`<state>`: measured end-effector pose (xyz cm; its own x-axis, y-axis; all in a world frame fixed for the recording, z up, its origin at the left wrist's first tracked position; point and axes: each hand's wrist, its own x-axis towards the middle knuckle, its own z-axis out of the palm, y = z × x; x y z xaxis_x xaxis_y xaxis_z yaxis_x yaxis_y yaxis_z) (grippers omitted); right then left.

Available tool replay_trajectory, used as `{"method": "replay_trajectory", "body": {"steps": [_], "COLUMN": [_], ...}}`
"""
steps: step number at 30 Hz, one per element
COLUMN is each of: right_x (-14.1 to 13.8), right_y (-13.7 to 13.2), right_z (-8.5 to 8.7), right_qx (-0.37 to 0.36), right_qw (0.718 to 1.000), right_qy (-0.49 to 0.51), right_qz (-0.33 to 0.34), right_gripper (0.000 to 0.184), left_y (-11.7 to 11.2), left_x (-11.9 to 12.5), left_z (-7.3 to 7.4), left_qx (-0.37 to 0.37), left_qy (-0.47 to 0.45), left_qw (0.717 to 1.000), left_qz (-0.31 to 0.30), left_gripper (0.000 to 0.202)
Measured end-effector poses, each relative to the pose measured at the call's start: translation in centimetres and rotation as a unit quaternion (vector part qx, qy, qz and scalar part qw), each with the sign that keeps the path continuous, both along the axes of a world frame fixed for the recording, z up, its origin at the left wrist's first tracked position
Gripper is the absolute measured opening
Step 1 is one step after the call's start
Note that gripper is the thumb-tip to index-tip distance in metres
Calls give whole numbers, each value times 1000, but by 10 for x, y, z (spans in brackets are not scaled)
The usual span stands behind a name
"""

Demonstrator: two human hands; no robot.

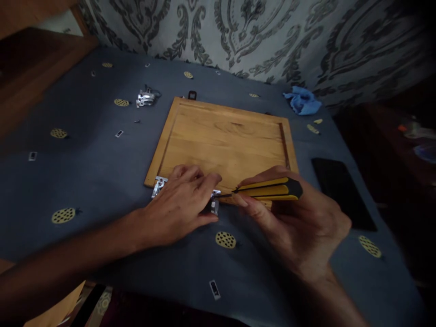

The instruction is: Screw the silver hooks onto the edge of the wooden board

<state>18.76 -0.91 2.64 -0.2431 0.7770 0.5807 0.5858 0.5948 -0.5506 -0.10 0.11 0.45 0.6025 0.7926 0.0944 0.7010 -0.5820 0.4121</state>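
My right hand [296,218] is closed around a yellow-and-black screwdriver [269,189], held nearly level with its shaft pointing left. The tip meets a silver cabinet hinge [215,205] at the near edge of a wooden panel [228,141]. Across that edge lies my left hand [180,200], fingers bent on the wood and thumb on the near side, closed about the hinge, part of which it hides. Just left of this hand, a second silver hinge [158,187] sits on the panel's near left corner.
Loose silver hinges [146,97] lie at the back left, with a small screw [136,121] nearby. A black phone [342,193] rests to the right, and a blue cloth [302,100] at the back right. The blue tablecloth [88,172] has a pineapple print. Patterned wall stands behind.
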Motion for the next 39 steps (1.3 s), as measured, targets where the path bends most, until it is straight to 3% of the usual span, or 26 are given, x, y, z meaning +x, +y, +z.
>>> {"method": "replay_trajectory", "body": {"steps": [5,11,15,19,30,39], "right_x": [2,2,5,7,4,5], "right_y": [-4,-8,-5,-2,2,7], "right_z": [-2,1,-2,-5,-10,-11], "right_qx": [30,-2,-28,-36,-49,-62], "right_qw": [999,983,992,995,992,993], "right_qy": [44,143,95,77,99,94], "right_qz": [-1,-114,-78,-50,-63,-33], "right_gripper": [12,9,16,4,6,6], "left_y": [-1,0,0,-1,-1,0], "left_x": [-1,-2,-1,-1,-2,-2], "left_z": [0,3,3,4,0,2], "left_qx": [4,-9,-10,-8,16,17], "left_qy": [-2,-4,0,0,5,15], "left_qw": [1000,1000,1000,1000,1000,1000], "left_qz": [0,-5,-1,2,2,-9], "left_gripper": [45,41,44,42,47,61]}}
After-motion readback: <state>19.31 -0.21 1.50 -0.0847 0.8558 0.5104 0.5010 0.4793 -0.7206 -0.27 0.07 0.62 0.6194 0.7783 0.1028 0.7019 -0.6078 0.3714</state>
